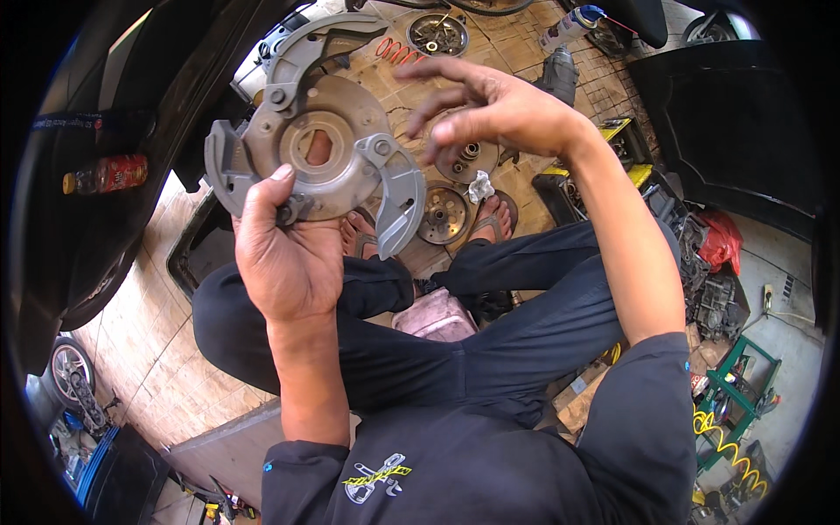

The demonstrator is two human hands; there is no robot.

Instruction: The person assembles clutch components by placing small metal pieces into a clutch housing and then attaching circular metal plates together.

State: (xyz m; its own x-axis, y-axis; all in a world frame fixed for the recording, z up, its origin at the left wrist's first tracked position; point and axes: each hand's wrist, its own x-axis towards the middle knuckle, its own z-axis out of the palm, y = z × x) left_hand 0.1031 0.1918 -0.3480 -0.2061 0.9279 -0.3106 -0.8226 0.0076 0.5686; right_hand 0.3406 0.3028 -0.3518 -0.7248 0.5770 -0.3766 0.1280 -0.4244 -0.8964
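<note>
A clutch shoe assembly (350,112), a flat metal plate with three grey curved shoes around it, is raised above my lap at the left. My left hand (293,267) grips its lower edge, thumb on the face and the other fingers behind. Part of a finger shows through the hole in the middle. To the right, my right hand (512,114) hangs in the air, fingers apart and holding nothing. It is apart from the assembly. Below it on the floor lie a round metal disc (477,162), a metal clutch drum (444,210) and a crumpled white paper (480,187).
Farther off are a red coil spring (395,51), a round tray (466,37) of small parts, a power tool (558,77) and a spray can (573,28). An open toolbox (560,197) stands right of my feet. A pinkish block-shaped thing (433,317) sits between my legs.
</note>
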